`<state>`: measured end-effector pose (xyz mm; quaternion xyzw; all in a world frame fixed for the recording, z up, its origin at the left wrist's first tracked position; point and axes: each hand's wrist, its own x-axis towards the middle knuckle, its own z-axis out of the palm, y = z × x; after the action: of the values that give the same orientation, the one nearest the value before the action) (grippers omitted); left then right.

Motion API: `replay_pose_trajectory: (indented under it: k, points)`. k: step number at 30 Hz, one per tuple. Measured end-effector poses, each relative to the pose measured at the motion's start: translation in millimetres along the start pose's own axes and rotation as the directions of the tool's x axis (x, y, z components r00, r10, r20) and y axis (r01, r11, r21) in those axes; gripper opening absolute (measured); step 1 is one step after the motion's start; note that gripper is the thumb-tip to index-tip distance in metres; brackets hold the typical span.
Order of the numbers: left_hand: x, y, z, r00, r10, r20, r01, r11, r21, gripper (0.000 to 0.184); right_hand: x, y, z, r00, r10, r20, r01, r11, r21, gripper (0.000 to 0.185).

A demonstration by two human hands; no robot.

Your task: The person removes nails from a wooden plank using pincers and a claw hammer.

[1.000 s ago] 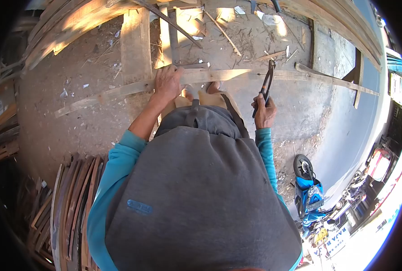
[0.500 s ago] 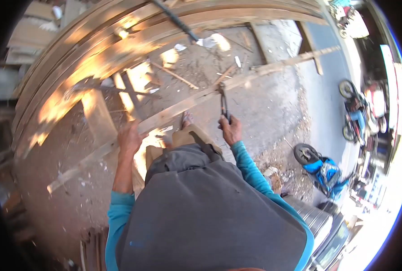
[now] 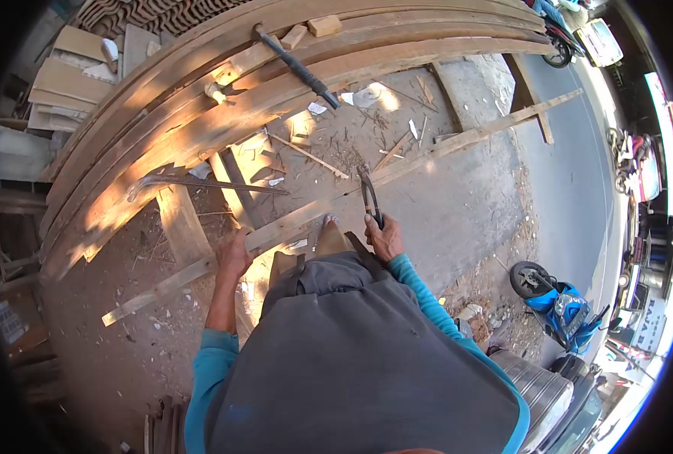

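Note:
My left hand (image 3: 234, 256) is closed around a long, thin wooden batten (image 3: 291, 218) that slants across in front of my body. In my right hand (image 3: 385, 239) are the handles of a pair of pincers (image 3: 369, 198). The pincers lie across the batten, with their jaws at its far edge; whether they grip a nail there cannot be made out. Beyond, a hammer (image 3: 297, 69) with a dark grip rests on the stacked planks (image 3: 397, 51). A bent pry bar (image 3: 200, 183) lies to the left, on the near side of the stack.
Wood scraps, such as a thin stick (image 3: 310, 157), and pale debris litter the ground. Roof tiles (image 3: 151, 17) and stacked boards (image 3: 71, 79) stand at far left. On the right are a blue motorcycle (image 3: 563, 306), a road (image 3: 563, 174) and a ribbed metal container (image 3: 537, 382).
My view has shifted, so the planks and hammer show more fully. The pincers' jaws now sit nearer the batten's far edge. Both hands keep their holds.

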<state>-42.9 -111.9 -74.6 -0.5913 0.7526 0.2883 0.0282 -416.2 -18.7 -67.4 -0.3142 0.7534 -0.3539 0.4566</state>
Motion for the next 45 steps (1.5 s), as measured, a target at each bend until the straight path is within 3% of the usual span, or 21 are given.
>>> replay_pose_trajectory:
  k: [5, 9, 13, 16, 17, 19, 20, 22, 23, 25, 26, 28, 29, 31, 34, 37, 39, 40, 41, 43, 45]
  points:
    - [1, 0, 0, 0.995, -0.090, 0.045, 0.087, 0.995, 0.052, 0.057, 59, -61, 30, 0.965, -0.189, 0.184, 0.208, 0.974, -0.090, 0.046]
    - [-2, -6, 14, 0.993, -0.096, -0.067, 0.098, 0.995, 0.030, 0.058, 104, -120, 67, 0.917, -0.264, 0.300, 0.293, 0.955, -0.054, 0.042]
    - [-4, -4, 14, 0.988, -0.040, -0.152, 0.048, 0.998, 0.049, 0.055, 173, -159, 113, 0.761, -0.601, 0.244, 0.648, 0.684, -0.336, 0.037]
    - [-6, 0, 11, 0.981, -0.041, -0.189, 0.052, 0.997, 0.053, 0.054, 208, -200, 140, 0.586, -0.782, 0.213, 0.792, 0.498, -0.354, 0.043]
    - [-7, 0, 14, 0.977, -0.020, -0.212, 0.034, 0.997, 0.064, 0.054, 215, -223, 140, 0.644, -0.696, 0.317, 0.757, 0.522, -0.392, 0.047]
    - [-7, -3, 18, 0.971, -0.011, -0.240, 0.031, 0.996, 0.081, 0.054, 239, -229, 147, 0.598, -0.729, 0.333, 0.752, 0.367, -0.547, 0.051]
    - [-6, -4, 20, 0.965, -0.009, -0.261, 0.028, 0.997, 0.071, 0.054, 248, -229, 146, 0.598, -0.726, 0.340, 0.756, 0.370, -0.540, 0.051]
    - [-6, -2, 19, 0.962, -0.015, -0.274, 0.031, 0.998, 0.055, 0.055, 261, -233, 137, 0.508, -0.843, 0.178, 0.726, 0.308, -0.614, 0.054]
    - [-5, 0, 17, 0.961, -0.011, -0.276, 0.025, 0.998, 0.049, 0.054, 269, -235, 131, 0.513, -0.837, 0.190, 0.729, 0.308, -0.611, 0.054]
    - [-6, 3, 15, 0.965, -0.026, -0.261, 0.036, 0.999, 0.031, 0.054, 290, -234, 119, 0.752, -0.623, 0.215, 0.581, 0.474, -0.662, 0.058]
    - [-5, 3, 14, 0.963, -0.022, -0.269, 0.039, 0.998, 0.056, 0.053, 301, -233, 115, 0.762, -0.606, 0.228, 0.578, 0.478, -0.661, 0.058]
    - [-5, 4, 11, 0.960, 0.005, -0.280, 0.022, 0.995, 0.094, 0.051, 323, -229, 111, 0.635, -0.705, 0.316, 0.677, 0.312, -0.666, 0.055]
    - [-8, 5, 13, 0.965, 0.000, -0.261, 0.026, 0.995, 0.098, 0.051, 331, -235, 111, 0.649, -0.692, 0.317, 0.673, 0.327, -0.663, 0.055]
    - [-5, 7, 9, 0.968, -0.030, -0.250, 0.044, 0.998, 0.051, 0.051, 345, -258, 106, 0.773, -0.466, 0.430, 0.628, 0.464, -0.625, 0.048]
    - [-1, 3, 11, 0.972, -0.016, -0.233, 0.034, 0.997, 0.073, 0.051, 348, -274, 90, 0.716, -0.596, 0.362, 0.688, 0.520, -0.505, 0.048]
    - [-2, 6, 10, 0.982, -0.052, -0.181, 0.067, 0.995, 0.077, 0.051, 327, -283, 69, 0.756, -0.557, 0.344, 0.654, 0.658, -0.373, 0.053]
    - [-1, 8, 11, 0.991, -0.083, -0.109, 0.093, 0.991, 0.096, 0.051, 317, -270, 58, 0.698, -0.663, 0.271, 0.716, 0.645, -0.265, 0.054]
    - [1, 3, 12, 0.991, -0.073, -0.116, 0.084, 0.992, 0.097, 0.054, 310, -256, 52, 0.600, -0.774, 0.201, 0.798, 0.560, -0.223, 0.052]
    - [1, 1, 15, 0.990, -0.062, -0.130, 0.075, 0.993, 0.095, 0.056, 276, -252, 35, 0.708, -0.698, 0.106, 0.704, 0.688, -0.177, 0.058]
    - [8, 17, -15, 0.995, -0.095, -0.018, 0.096, 0.991, 0.095, 0.063, 231, -222, 4, 0.724, -0.671, 0.158, 0.668, 0.740, 0.081, 0.049]
    - [8, 14, -33, 0.972, -0.157, 0.176, 0.206, 0.928, -0.309, 0.069, 179, -194, -24, 0.798, -0.570, 0.198, 0.461, 0.787, 0.410, 0.046]
